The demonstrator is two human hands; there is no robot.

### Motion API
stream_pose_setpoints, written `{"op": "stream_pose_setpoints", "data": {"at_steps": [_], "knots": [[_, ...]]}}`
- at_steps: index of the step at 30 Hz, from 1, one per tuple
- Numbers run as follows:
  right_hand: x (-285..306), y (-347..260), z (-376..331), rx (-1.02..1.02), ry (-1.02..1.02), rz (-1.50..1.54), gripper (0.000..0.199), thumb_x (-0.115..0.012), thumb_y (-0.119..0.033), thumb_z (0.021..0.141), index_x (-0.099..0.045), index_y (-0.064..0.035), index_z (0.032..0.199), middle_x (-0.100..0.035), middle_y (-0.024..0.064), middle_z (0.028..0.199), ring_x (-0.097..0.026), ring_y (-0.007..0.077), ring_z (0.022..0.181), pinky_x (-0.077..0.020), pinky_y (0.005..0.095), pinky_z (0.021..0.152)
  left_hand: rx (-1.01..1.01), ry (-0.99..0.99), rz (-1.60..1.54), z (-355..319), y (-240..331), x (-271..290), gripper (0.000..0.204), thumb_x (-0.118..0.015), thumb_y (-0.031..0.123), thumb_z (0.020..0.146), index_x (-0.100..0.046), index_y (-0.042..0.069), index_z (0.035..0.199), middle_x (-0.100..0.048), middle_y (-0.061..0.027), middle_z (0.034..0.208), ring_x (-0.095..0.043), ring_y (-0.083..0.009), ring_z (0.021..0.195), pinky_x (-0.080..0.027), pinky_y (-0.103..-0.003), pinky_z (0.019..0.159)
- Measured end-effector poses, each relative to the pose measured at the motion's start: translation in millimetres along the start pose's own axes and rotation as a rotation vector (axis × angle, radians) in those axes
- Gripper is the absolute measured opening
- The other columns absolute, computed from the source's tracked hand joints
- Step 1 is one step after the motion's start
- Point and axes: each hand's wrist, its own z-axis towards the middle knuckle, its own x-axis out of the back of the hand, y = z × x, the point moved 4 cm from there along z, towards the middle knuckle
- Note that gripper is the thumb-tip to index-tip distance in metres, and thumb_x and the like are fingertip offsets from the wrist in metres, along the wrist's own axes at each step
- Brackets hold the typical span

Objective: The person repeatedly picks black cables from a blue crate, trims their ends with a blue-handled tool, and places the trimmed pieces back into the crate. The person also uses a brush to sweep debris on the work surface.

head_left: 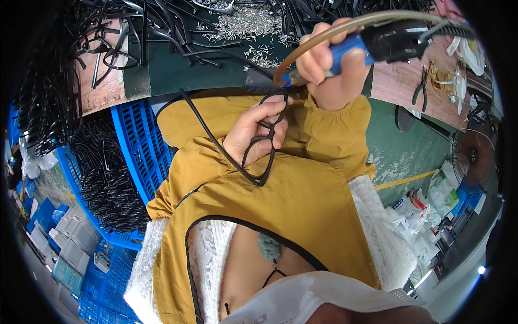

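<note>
My left hand is closed around a pair of black eyeglass frames just in front of the bench edge. The frames have no visible lenses, and one long temple sticks out toward the upper left. In my right hand is a blue and black powered screwdriver, its nose pointing left at the upper corner of the frames. A tan hose arches over it and curves down to a small blue tip beside that corner. Whether the tip touches the frames I cannot tell.
Small metal screws lie heaped on the dark green bench mat, with loose black temples around them. Pliers rest at the right. A blue basket packed with black frames stands left; a fan stands right.
</note>
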Motion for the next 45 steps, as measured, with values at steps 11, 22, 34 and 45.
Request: {"op": "stream_pose_setpoints", "data": {"at_steps": [11, 22, 34, 45], "knots": [[20.8, 13.6, 65.5, 0.322, -0.098, 0.649, 0.021, -0.057, -0.036, 0.107, -0.055, -0.0150, 0.110, -0.048, 0.0000, 0.074, -0.041, 0.0088, 0.050, -0.0311, 0.0225, 0.042, -0.834, -0.188, 0.270, -26.2, 66.9, -10.7, 0.043, -0.063, 0.006, 0.090, -0.055, -0.003, 0.131, -0.057, -0.0074, 0.100, -0.063, -0.0202, 0.098, -0.053, -0.030, 0.084], [16.9, -0.4, 31.5, 0.054, -0.036, -0.009, 0.035, -0.067, -0.040, 0.101, -0.057, -0.0165, 0.125, -0.050, 0.0020, 0.073, -0.048, 0.0135, 0.053, -0.0353, 0.0254, 0.045, -1.231, 0.049, 1.114, -31.2, 24.7, -3.1, 0.027, -0.058, -0.009, 0.094, -0.062, 0.002, 0.117, -0.057, -0.0280, 0.144, -0.063, -0.0387, 0.126, -0.049, -0.036, 0.103], [17.4, 3.9, 32.4, 0.022, -0.040, 0.001, 0.035, -0.065, -0.037, 0.102, -0.056, -0.0122, 0.124, -0.050, 0.0023, 0.072, -0.045, 0.0123, 0.051, -0.0336, 0.0254, 0.044, -1.380, -0.097, 0.983, -26.2, 28.6, 3.4, 0.013, -0.058, -0.002, 0.102, -0.060, -0.003, 0.114, -0.065, -0.0291, 0.128, -0.063, -0.0406, 0.127, -0.049, -0.038, 0.104], [12.2, 10.4, 38.4, -0.072, -0.008, -0.031, 0.024, -0.062, -0.027, 0.104, -0.045, -0.0121, 0.095, -0.045, 0.0023, 0.070, -0.042, 0.0095, 0.048, -0.0285, 0.0234, 0.040, -1.326, -0.106, 0.913, -17.6, 22.0, 10.2, 0.021, -0.057, 0.012, 0.106, -0.059, -0.007, 0.115, -0.052, -0.0397, 0.141, -0.056, -0.0475, 0.131, -0.053, -0.051, 0.104]]}}
